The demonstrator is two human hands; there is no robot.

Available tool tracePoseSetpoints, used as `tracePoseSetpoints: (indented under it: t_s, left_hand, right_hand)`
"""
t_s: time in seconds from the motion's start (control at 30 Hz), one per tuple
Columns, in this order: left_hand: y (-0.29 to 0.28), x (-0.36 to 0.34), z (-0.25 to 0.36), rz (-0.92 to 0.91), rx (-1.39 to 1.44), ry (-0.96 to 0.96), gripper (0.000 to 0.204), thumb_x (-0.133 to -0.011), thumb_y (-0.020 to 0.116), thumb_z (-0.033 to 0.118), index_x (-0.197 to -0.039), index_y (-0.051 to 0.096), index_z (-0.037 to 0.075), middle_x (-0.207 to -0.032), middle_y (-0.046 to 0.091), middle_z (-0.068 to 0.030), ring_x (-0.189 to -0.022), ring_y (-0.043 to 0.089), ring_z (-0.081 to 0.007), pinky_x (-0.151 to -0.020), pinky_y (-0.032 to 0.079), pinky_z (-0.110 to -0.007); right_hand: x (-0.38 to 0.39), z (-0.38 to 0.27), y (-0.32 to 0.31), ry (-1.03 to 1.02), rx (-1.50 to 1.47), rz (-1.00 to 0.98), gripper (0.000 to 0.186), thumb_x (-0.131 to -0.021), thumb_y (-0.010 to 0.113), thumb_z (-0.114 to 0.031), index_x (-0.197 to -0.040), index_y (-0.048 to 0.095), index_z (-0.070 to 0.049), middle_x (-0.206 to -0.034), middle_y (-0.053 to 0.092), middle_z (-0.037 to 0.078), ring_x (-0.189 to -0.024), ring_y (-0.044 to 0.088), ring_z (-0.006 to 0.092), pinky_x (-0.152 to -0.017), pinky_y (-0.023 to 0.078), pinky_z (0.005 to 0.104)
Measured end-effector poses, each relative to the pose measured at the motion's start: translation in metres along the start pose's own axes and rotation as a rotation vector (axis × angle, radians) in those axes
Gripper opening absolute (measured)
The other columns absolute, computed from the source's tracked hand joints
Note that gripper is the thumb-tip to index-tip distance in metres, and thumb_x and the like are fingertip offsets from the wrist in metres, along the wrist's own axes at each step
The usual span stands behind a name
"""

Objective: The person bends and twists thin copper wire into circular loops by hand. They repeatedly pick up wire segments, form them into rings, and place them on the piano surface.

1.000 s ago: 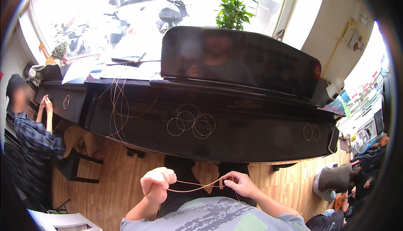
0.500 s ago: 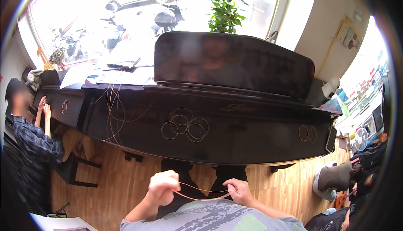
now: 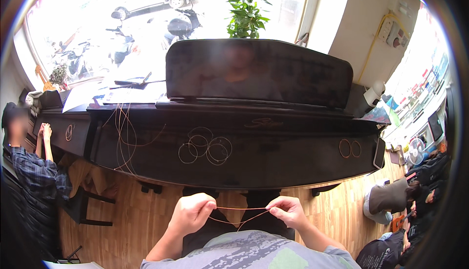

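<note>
A thin copper-coloured string point(image 3: 240, 209) is stretched between my hands, just above my lap and off the front edge of a black piano. My left hand point(image 3: 193, 214) is closed, pinching one side of it between thumb and fingers. Across from it, my right hand point(image 3: 288, 211) pinches the other side. One stretch runs nearly straight between the fingers, while more of the string sags in a loop below. On the closed piano lid point(image 3: 278, 164) lie several silvery coiled strings point(image 3: 208, 152) in an overlapping group. Two copper-coloured coils point(image 3: 340, 149) rest toward the right end.
Long loose strings point(image 3: 129, 134) trail over the lid's left part. Papers point(image 3: 137, 95) lie behind them. A phone-like slab point(image 3: 378, 152) sits at the right end. At far left a seated person point(image 3: 34, 169) has hands raised near another coil point(image 3: 68, 132). More people are at right.
My hands have moved apart and the string's upper stretch is pulled straighter. My right hand has shifted right and slightly up. The whole view has shifted a little.
</note>
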State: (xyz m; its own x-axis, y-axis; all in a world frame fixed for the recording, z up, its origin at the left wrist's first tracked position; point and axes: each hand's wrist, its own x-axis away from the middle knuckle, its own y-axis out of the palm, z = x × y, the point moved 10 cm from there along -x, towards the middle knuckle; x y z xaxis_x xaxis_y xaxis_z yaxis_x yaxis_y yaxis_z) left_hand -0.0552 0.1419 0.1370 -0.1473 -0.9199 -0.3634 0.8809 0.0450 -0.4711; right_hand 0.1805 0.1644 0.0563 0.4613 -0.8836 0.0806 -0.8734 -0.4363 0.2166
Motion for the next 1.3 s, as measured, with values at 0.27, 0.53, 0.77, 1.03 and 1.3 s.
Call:
tracePoseSetpoints:
  t_s: [0.27, 0.53, 0.77, 1.03, 1.3]
  left_hand:
    - [-0.025, 0.0, 0.013, 0.002, -0.239, 0.026, 0.016, -0.081, 0.07, 0.021, -0.076, 0.063, 0.007, -0.065, 0.057, -0.0045, -0.053, 0.054, -0.0189, -0.049, 0.042, -0.029]
    - [-0.068, 0.022, 0.0, 0.106, -0.223, -0.061, 0.023, -0.082, 0.07, 0.025, -0.071, 0.061, 0.007, -0.06, 0.054, -0.0044, -0.052, 0.052, -0.0194, -0.05, 0.041, -0.031]
    - [-0.088, 0.039, -0.056, 0.306, 0.401, -0.338, 0.022, -0.09, 0.065, 0.015, -0.073, 0.057, 0.003, -0.061, 0.046, 0.0072, -0.057, 0.038, 0.0003, -0.048, 0.031, -0.02]
    - [-0.08, 0.036, -0.089, 0.394, 0.766, -0.372, 0.03, -0.098, 0.052, 0.031, -0.077, 0.047, 0.01, -0.054, 0.028, 0.0084, -0.043, 0.024, 0.0002, -0.035, 0.022, -0.016]
    - [-0.074, 0.037, -0.097, 0.453, 0.743, -0.421, 0.03, -0.097, 0.053, 0.032, -0.076, 0.047, 0.011, -0.055, 0.027, 0.0087, -0.043, 0.024, 0.0003, -0.034, 0.021, -0.015]
  right_hand:
    - [-0.009, -0.02, -0.018, 0.101, 0.284, -0.083, 0.011, -0.086, 0.067, -0.011, -0.081, 0.064, -0.001, -0.07, 0.057, -0.004, -0.064, 0.049, 0.0037, -0.056, 0.04, 0.0198]
    - [-0.022, -0.044, 0.005, 0.025, 0.172, -0.193, 0.01, -0.087, 0.062, -0.009, -0.082, 0.055, -0.002, -0.067, 0.06, 0.004, -0.062, 0.06, 0.0125, -0.065, 0.047, 0.0277]
    - [-0.074, -0.092, 0.029, -0.212, -0.158, -0.14, 0.021, -0.098, 0.047, -0.021, -0.084, 0.047, -0.006, -0.051, 0.034, -0.004, -0.041, 0.031, 0.006, -0.05, 0.036, 0.0256]
    - [-0.092, -0.066, 0.075, 0.038, -0.449, -0.391, 0.04, -0.098, 0.033, -0.029, -0.106, 0.055, 0.003, -0.061, 0.034, -0.002, -0.046, 0.032, 0.0073, -0.043, 0.029, 0.0222]
    - [-0.089, -0.065, 0.061, 0.006, -0.373, -0.254, 0.011, -0.088, 0.043, -0.004, -0.095, 0.051, -0.002, -0.066, 0.048, 0.003, -0.046, 0.042, 0.0079, -0.041, 0.036, 0.0206]
